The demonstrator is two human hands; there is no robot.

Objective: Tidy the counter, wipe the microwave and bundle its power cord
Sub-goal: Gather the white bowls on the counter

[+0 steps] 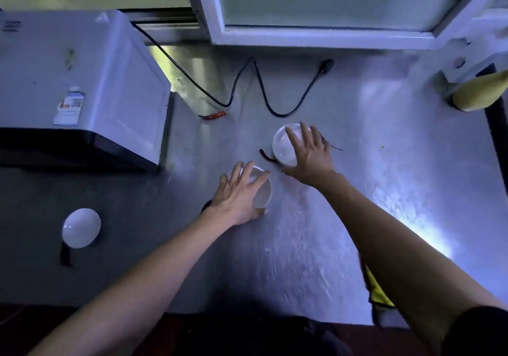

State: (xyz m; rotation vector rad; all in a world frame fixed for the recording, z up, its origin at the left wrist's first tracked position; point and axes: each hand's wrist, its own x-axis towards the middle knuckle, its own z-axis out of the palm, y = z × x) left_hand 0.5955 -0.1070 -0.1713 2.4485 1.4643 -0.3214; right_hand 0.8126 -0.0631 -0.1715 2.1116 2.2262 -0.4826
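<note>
A white microwave point(79, 80) stands at the left on a steel counter point(384, 190). Its black power cord point(261, 91) snakes loose across the back of the counter to a plug point(325, 65). My left hand point(239, 193) lies spread over a white upturned bowl point(262, 193), fingers around its edge. Over a second white bowl point(283, 144), farther back, my right hand point(310, 155) is spread with the fingers wrapping its right side. A third white bowl point(81, 228) sits alone at the front left.
A red dried chilli point(213, 115) lies by the cord, a dark one point(266, 155) between the two held bowls. A yellow cloth point(481, 91) sits at the far right and another yellow item point(378, 289) under my right forearm. A window frame point(302, 37) borders the back.
</note>
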